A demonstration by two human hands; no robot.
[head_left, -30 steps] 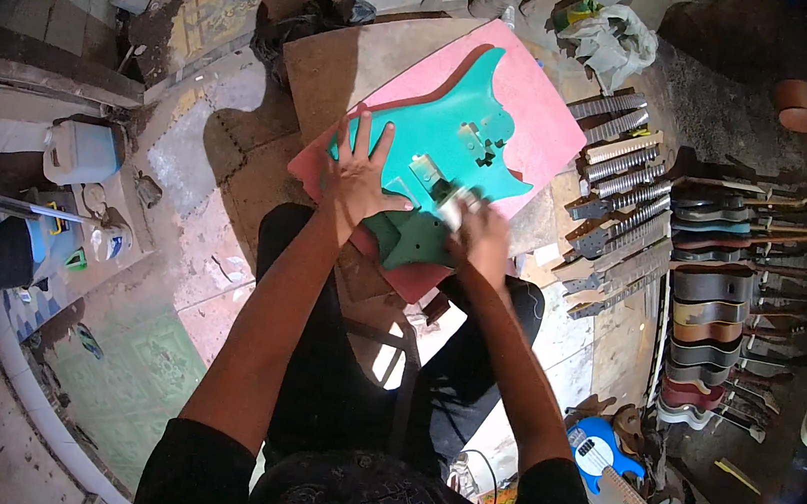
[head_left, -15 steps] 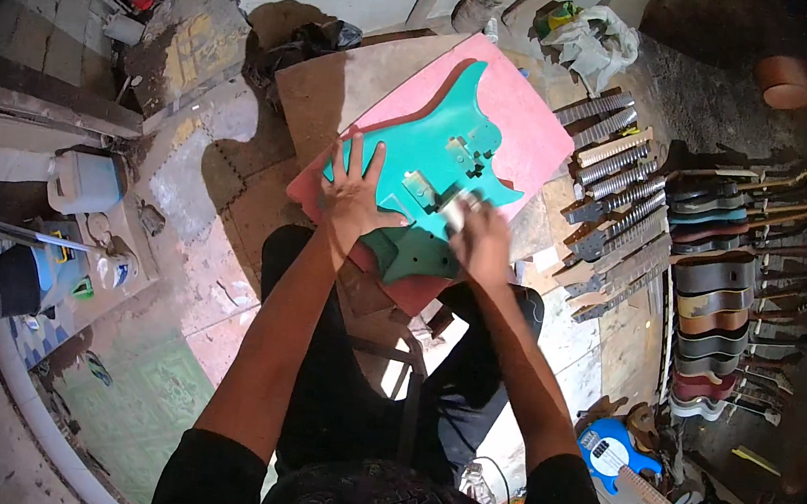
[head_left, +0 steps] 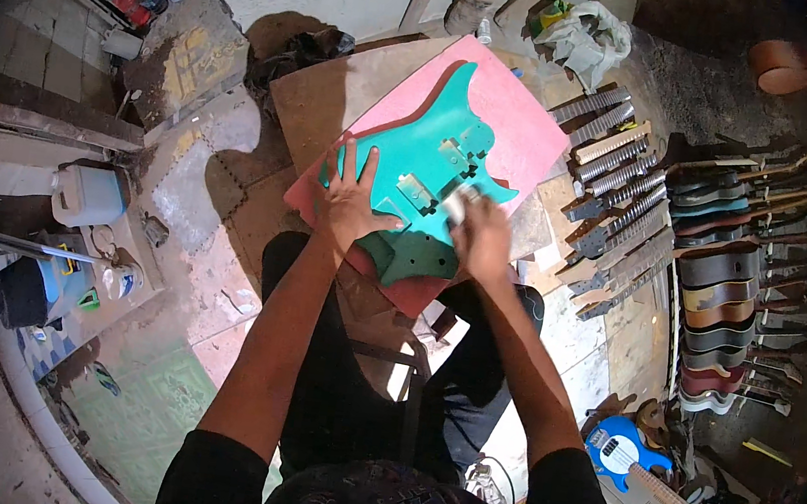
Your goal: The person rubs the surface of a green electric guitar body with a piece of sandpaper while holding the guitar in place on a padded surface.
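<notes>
A turquoise electric guitar body [head_left: 428,134] lies flat, with routed cavities and small holes in its face. My left hand [head_left: 349,203] rests on its left side, fingers spread and pressing flat. My right hand [head_left: 484,237] is closed around a small pale block [head_left: 459,204] held against the lower right of the body's face, near the cavities. Motion blurs the hand and block, so the block's exact kind is unclear. Beneath the body is a pink board [head_left: 524,131], set on a brown board [head_left: 306,104] before my knees.
Several guitar necks [head_left: 624,178] lie in a row to the right. Beyond them stands a rack of guitar bodies [head_left: 718,291]. A blue guitar [head_left: 616,449] is at lower right. On the left are a whitish container [head_left: 88,193] and a cluttered low shelf. A plastic bag [head_left: 586,41] sits at the back.
The whole view has shifted slightly. My right hand and the pale block stay over the same part of the guitar body, blurred in both frames. My left hand keeps its place.
</notes>
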